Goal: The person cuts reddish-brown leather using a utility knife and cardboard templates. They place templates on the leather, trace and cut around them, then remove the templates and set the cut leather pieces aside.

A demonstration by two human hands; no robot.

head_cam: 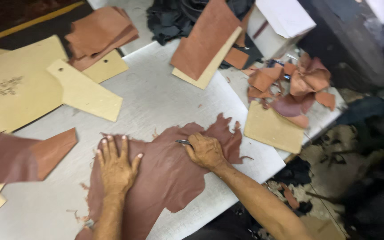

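We see a pale grey counter (165,98) running across the view, and on its near part lies a large ragged-edged piece of reddish-brown leather (165,178), spread flat and reaching to the counter's near edge. At the far left rests a broad tan cardboard pattern (18,84), with a narrower tan pattern (85,91) lying across its right edge. Farther back a brown leather panel (205,38) sits tilted on another tan board, and a stack of brown cut pieces (98,33) lies at the counter's far left corner. A square tan card (274,129) sits just right of the big leather, beside a heap of curled brown scraps (305,84). On the left edge lies a folded brown piece (18,155).

Our left hand (116,162) lies flat with fingers spread, palm pressing down on the leather's left part and gripping nothing. Our right hand (205,151) is closed around a small metal-tipped tool (183,142), whose point rests on the leather near its upper middle
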